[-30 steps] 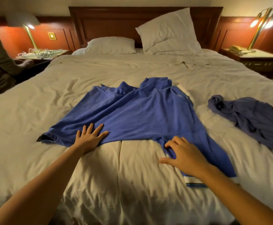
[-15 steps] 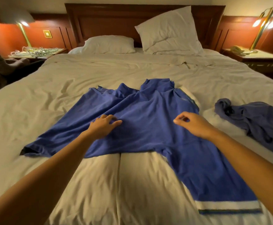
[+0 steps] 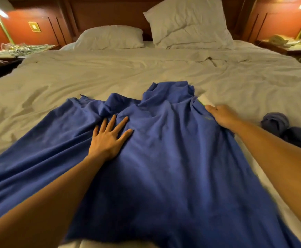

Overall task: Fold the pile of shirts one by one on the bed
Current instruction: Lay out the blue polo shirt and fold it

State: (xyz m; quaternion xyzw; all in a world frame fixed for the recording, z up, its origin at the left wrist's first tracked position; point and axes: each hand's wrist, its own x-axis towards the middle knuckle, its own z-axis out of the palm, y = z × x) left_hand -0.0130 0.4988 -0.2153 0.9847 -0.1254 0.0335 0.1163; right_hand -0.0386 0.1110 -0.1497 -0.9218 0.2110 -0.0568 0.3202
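Hands moved up: left hand [image 3: 108,138] flat on wrinkled blue shirt [image 3: 164,167]; right hand [image 3: 223,117] at its edge, grip unclear; wide bed [image 3: 146,72] beyond.

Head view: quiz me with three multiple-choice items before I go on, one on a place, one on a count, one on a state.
1. Where does the crumpled dark shirt lie?
A) on a nightstand
B) on the bed, to the right of the blue shirt
C) on the floor

2. How many pillows are at the headboard?
A) one
B) two
C) three

3. How is the left hand?
A) balled in a fist
B) pinching a sleeve
C) flat on the blue shirt, fingers spread

Answers:
1. B, it sits on the sheet just past the blue shirt's right edge.
2. B, one lies flat and one leans upright.
3. C, the fingers lie straight on the cloth.
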